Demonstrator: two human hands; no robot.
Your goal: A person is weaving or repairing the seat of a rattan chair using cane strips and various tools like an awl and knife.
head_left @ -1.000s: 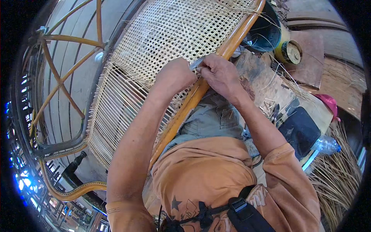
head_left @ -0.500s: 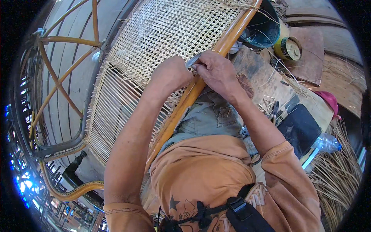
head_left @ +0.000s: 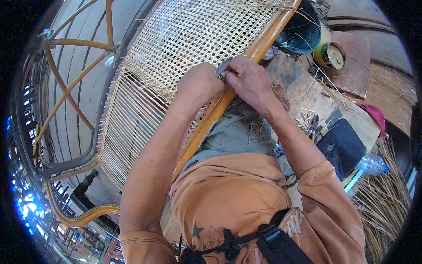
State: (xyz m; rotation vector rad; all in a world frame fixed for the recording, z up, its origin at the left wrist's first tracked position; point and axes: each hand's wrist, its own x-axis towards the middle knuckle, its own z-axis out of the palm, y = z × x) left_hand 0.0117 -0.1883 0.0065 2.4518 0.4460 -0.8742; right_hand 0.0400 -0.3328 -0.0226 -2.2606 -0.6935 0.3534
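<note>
well, both hands at the rail

here we have the rail [head_left: 270,35] of a cane frame slanting across the view, smooth and honey-brown. the mesh [head_left: 198,39] lies along the left of it, with bare strands [head_left: 121,127] further down that side. our left hand [head_left: 201,83] is just left of the rail, over the mesh edge, curled into a fist; its fingertips are hidden, so we cannot tell what it grips. our right hand [head_left: 250,80] lies over the rail, thumb and forefinger pinched close together, seemingly on the grey blade [head_left: 223,66] that shows between the hands.

we judge the rail stiff and a little slippery where it shines, best held from underneath or braced against the lap. the mesh looks light and springy, firm where woven but easily snapped strand by strand, so we would press near the rail, where it is backed, rather than mid-panel. the blade seems thin and hard; we would keep hold well away from its edge.

right of the rail we see a bucket [head_left: 313,37], a tin [head_left: 332,56] and, further off, a bottle [head_left: 372,164].
</note>
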